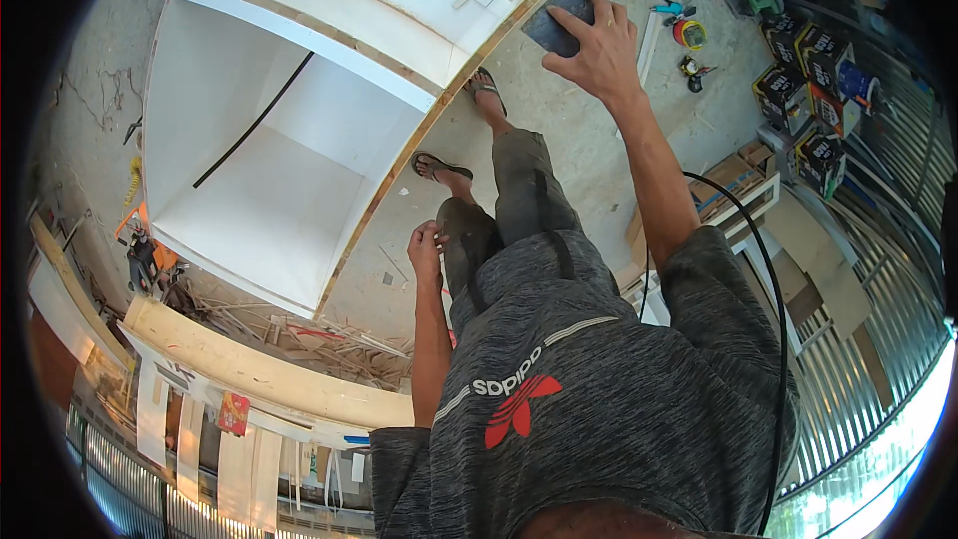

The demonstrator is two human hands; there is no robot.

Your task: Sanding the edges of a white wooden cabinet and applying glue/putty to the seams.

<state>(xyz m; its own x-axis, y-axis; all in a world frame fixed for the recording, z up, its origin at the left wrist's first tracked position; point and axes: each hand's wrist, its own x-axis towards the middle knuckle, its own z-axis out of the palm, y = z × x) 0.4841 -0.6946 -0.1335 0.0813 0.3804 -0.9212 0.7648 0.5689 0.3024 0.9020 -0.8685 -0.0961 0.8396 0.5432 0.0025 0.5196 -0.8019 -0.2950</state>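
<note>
My right hand [599, 48] is closed on a dark grey rectangular pad that looks like sandpaper [551, 32], with thumb and fingers pressed over it. The pad lies against the far right corner of a large white cabinet [299, 110], at its raw wood-coloured edge [436, 115]. The cabinet is an open box with a divider, and a dark strip [254, 120] shows inside it. My left hand [427, 245] hangs near my thigh, apart from the cabinet, with its fingers curled. Whether anything small is between those fingers is hidden.
Cut-offs and wood scraps [299, 339] litter the floor at lower left, beside a long board [259, 354]. At right lie a blue tool [672, 8], a round reel [690, 34] and a tape measure [693, 70]. Several boxes [783, 95] stand beyond. A black cable [763, 250] runs past my right arm.
</note>
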